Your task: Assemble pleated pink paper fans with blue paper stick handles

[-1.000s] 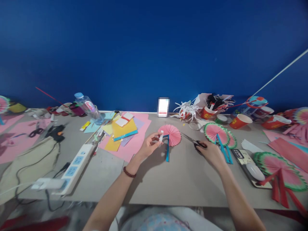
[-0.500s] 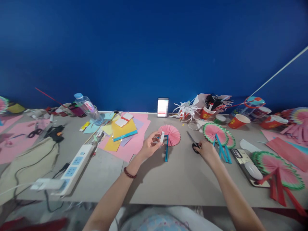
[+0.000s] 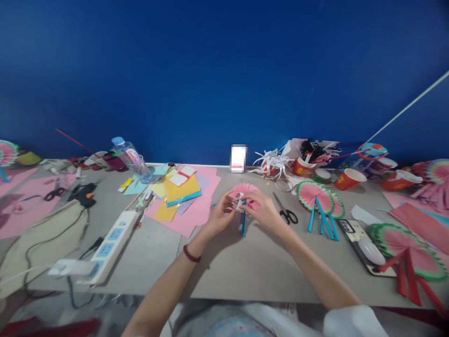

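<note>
Craft bench, head-cam view: we see both hands meet at table (image 3: 245,267) ctr. The left hand (image 3: 221,214), w/ a bead bracelet (image 3: 191,255) on the wrist, has thumb and forefinger closed on a small white strip (image 3: 239,202). The right hand (image 3: 265,211) comes in from the opposite side, its fingertips pinched onto the same strip as far as we can make out. The detail is small and a bit blurred.

The pinch sits right at the hub of a pink paper fan (image 3: 242,190), which lies flat on the table. Its pleats spread away from the person, just beyond the fingertips, and the right hand partly covers them. The fan's blue stick (image 3: 243,225) runs from the hub straight back toward the person, btwn the two wrists, long axis near-to-far. We judge neither hand nearer: the hub is touching or all but touching both sets of fingertips.

Black scissors (image 3: 288,214) lie just right of the right hand, not touching it, blades pointing away. Farther right: green-edged fans (image 3: 317,194) w/ blue sticks, a phone (image 3: 356,234), and red cups (image 3: 350,178) toward the wall. Left of ctr: coloured paper sheets (image 3: 180,192), a power strip (image 3: 112,241), a water bottle (image 3: 131,157).
</note>
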`<state>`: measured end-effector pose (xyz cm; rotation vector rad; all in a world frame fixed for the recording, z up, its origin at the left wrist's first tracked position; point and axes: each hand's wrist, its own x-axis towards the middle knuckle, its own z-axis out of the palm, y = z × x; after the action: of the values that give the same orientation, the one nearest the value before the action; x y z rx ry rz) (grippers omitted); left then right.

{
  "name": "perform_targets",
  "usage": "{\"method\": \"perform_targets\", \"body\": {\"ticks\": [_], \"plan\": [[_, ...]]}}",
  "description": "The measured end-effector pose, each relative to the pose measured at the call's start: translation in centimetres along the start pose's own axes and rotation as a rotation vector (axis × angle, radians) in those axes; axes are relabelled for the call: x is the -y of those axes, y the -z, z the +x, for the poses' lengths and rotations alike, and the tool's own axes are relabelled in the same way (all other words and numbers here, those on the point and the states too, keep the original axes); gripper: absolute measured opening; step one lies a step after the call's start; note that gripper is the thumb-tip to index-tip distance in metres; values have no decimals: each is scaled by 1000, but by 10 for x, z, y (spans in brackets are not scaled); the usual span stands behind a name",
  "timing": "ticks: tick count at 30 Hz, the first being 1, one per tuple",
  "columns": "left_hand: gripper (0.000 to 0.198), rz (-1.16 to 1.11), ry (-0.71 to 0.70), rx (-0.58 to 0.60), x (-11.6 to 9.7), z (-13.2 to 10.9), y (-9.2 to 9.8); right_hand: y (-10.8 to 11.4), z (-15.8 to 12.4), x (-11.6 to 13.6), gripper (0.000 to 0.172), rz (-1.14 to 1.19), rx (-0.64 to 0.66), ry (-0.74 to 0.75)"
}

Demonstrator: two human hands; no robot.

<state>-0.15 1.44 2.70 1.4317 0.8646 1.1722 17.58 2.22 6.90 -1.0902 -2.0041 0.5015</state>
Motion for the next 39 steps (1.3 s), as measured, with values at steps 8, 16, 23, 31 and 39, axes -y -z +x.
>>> {"method": "perform_targets", "body": {"ticks": [8,16,23,31,39], "plan": [[57,78,-27,5,8,1,2,-3,3,-7,6,72,-17,-24],[54,197,-101,-60,6,5,8,-6,11,-7,13,139,34,-132],[41,495,-203,-316,9,11,34,-5,24,-39,22,275,-126,-308],[34,1194,-164,-350,29,17,72,-22,17,-62,19,113,106,-235],[28,1238,-253,-335,35,19,69,-25,10,-66,28,-70,305,-212]]}}
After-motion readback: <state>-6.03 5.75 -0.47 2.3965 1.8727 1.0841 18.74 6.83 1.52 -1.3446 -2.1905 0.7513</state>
